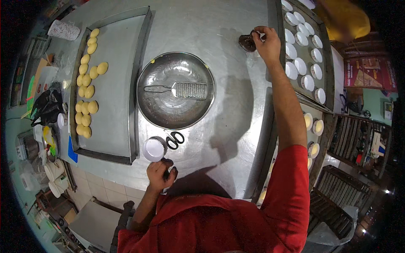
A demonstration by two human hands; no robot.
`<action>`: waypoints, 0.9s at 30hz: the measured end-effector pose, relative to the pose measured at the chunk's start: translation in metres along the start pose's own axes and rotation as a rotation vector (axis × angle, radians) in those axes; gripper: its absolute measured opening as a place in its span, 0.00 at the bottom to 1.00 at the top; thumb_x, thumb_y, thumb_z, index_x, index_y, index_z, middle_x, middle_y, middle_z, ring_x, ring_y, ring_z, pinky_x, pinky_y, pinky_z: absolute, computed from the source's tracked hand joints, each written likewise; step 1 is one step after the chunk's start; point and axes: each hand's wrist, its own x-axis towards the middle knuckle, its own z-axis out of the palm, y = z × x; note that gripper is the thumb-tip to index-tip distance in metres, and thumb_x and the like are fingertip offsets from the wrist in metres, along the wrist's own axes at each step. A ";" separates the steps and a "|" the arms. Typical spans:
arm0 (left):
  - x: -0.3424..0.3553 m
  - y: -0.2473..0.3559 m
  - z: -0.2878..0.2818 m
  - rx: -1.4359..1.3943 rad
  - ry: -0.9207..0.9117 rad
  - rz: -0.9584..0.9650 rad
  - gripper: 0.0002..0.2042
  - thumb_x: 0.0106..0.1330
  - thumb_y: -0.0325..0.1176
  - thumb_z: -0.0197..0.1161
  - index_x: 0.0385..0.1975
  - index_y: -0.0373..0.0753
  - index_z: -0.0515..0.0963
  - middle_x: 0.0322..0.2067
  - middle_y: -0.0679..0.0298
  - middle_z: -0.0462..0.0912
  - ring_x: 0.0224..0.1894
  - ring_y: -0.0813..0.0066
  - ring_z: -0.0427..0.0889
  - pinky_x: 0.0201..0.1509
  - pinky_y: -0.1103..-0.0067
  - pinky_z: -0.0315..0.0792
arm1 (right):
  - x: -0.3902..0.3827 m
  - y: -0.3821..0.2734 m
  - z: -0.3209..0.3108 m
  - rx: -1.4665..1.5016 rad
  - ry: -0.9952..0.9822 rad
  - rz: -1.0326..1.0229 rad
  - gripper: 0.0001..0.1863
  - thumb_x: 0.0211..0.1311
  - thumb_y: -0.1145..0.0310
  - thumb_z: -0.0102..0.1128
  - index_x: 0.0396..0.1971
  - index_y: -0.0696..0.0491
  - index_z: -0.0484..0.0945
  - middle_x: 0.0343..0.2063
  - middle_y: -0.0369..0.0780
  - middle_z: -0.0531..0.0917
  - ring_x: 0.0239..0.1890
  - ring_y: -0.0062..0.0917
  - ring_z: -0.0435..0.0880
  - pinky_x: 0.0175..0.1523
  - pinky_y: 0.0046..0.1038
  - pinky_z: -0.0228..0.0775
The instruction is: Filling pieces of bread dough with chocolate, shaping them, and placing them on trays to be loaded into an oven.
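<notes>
My right hand (267, 43), arm stretched far forward, pinches a glossy dark brown lump (246, 43) on the metal table. The lump looks like soft paste, and a piece of clear plastic seems to lie under it. Close to my body, my left hand (159, 176) is curled, its fingertips smeared dark brown; whatever they hold cannot be made out. Just beyond that hand stand white fluted paper cups (154, 149), beside black-handled scissors (174, 140). A flat metal grater (190, 90) lies in a wide round metal pan (168, 116) at the middle.
On the left, a large metal tray (116, 84) holds rows of yellow dough balls (86, 105). White paper cups (300, 66) fill a tray at the far right; nearer cups (313, 150) contain yellow dough. A black plastic bag (47, 105) sits at the left edge.
</notes>
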 end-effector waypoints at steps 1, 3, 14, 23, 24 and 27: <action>0.000 -0.001 0.000 0.000 0.000 -0.001 0.08 0.42 0.28 0.63 0.25 0.41 0.76 0.19 0.65 0.73 0.18 0.67 0.70 0.23 0.75 0.62 | 0.001 0.000 0.000 0.007 -0.002 0.012 0.08 0.48 0.67 0.64 0.31 0.48 0.80 0.29 0.40 0.77 0.28 0.32 0.78 0.34 0.32 0.71; -0.001 -0.002 0.001 -0.001 0.016 0.007 0.08 0.42 0.28 0.63 0.24 0.41 0.76 0.19 0.65 0.73 0.18 0.67 0.70 0.22 0.75 0.61 | 0.003 0.002 0.001 0.015 -0.004 0.025 0.09 0.47 0.67 0.64 0.31 0.48 0.80 0.29 0.40 0.77 0.29 0.33 0.77 0.35 0.32 0.71; 0.000 -0.001 0.002 -0.005 0.017 -0.002 0.07 0.42 0.28 0.63 0.24 0.41 0.76 0.19 0.65 0.74 0.18 0.67 0.70 0.22 0.75 0.61 | 0.008 0.017 0.001 -0.082 -0.042 0.009 0.08 0.46 0.68 0.61 0.30 0.48 0.81 0.32 0.44 0.75 0.38 0.37 0.76 0.43 0.34 0.69; 0.000 -0.003 0.001 0.002 0.001 0.004 0.07 0.43 0.28 0.62 0.25 0.41 0.76 0.22 0.65 0.76 0.20 0.66 0.72 0.24 0.75 0.63 | 0.018 0.031 -0.004 0.507 -0.320 0.520 0.16 0.45 0.78 0.50 0.34 0.50 0.81 0.36 0.40 0.79 0.30 0.28 0.77 0.39 0.29 0.70; 0.000 -0.004 0.002 0.000 0.001 -0.001 0.07 0.43 0.28 0.62 0.24 0.40 0.76 0.22 0.65 0.77 0.20 0.66 0.73 0.24 0.75 0.63 | 0.017 0.033 -0.006 0.507 -0.318 0.521 0.16 0.45 0.78 0.50 0.34 0.50 0.81 0.36 0.40 0.79 0.30 0.28 0.77 0.39 0.29 0.70; 0.001 -0.002 0.003 -0.028 0.029 -0.008 0.07 0.43 0.28 0.62 0.25 0.40 0.76 0.22 0.64 0.77 0.20 0.66 0.73 0.25 0.75 0.64 | 0.022 0.016 -0.015 0.910 -0.297 0.813 0.20 0.44 0.82 0.46 0.39 0.53 0.78 0.39 0.38 0.78 0.35 0.25 0.74 0.44 0.30 0.69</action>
